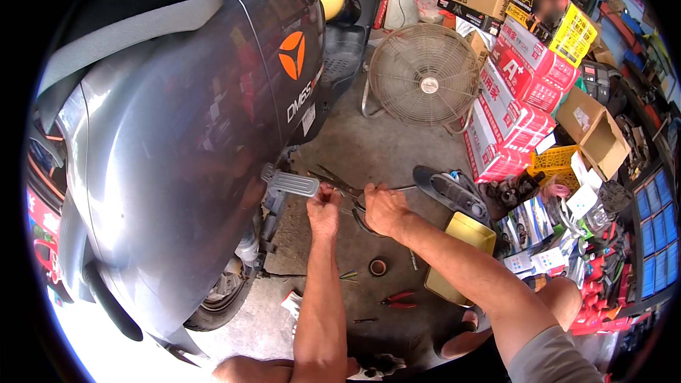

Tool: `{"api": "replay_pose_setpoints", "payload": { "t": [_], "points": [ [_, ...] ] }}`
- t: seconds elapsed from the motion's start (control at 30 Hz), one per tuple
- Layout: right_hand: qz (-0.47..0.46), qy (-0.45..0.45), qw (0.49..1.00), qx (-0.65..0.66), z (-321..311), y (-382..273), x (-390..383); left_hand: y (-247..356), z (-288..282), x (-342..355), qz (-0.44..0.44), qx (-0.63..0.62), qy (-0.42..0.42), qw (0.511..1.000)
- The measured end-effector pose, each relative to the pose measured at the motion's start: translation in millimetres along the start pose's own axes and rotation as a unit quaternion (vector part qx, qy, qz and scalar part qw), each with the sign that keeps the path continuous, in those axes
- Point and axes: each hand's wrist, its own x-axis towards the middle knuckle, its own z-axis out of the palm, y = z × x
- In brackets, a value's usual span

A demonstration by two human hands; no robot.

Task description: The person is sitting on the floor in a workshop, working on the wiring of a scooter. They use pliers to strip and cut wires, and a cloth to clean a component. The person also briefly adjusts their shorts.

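Note:
Beside the grey footrest (pixel 296 184) of a dark grey scooter (pixel 191 135), both my hands work close together above the floor. My left hand (pixel 324 211) is closed in a pinch just below the footrest, on something too small to make out. To its right, my right hand (pixel 384 209) is closed with the fingers curled down. Dark, long, thin pieces (pixel 340 184) run past both hands, and a curved dark piece (pixel 363 225) shows under the right one. Whether these are cables or a tool's handles I cannot tell.
On the concrete lie a tape roll (pixel 378 267), red-handled pliers (pixel 399 300), short coloured wires (pixel 348 276) and a thin metal rod (pixel 414 261). A yellow tray (pixel 433 285) and a black panel (pixel 450 195) sit right. Farther off stand a floor fan (pixel 424 74) and stacked boxes (pixel 507 117).

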Motion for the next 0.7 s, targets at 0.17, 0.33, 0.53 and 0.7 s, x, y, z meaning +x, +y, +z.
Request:
{"api": "replay_pose_setpoints", "payload": {
  "t": [0.17,0.33,0.53,0.7],
  "points": [
    [0.001,0.0,1.0,0.002,3,3,1,1,1,-1,-0.002,0.029,0.003,1.0],
    [-0.016,-0.014,1.0,-0.023,-9,1,0,1,-1,1,0.015,0.031,-0.003,0.999],
    [0.001,-0.006,1.0,0.001,-11,0,-2,4,1,2,0.005,0.044,-0.009,0.999],
    [0.011,0.018,0.999,0.038,-3,1,-4,9,2,0,-0.008,0.048,-0.014,0.999]
  ]
}}
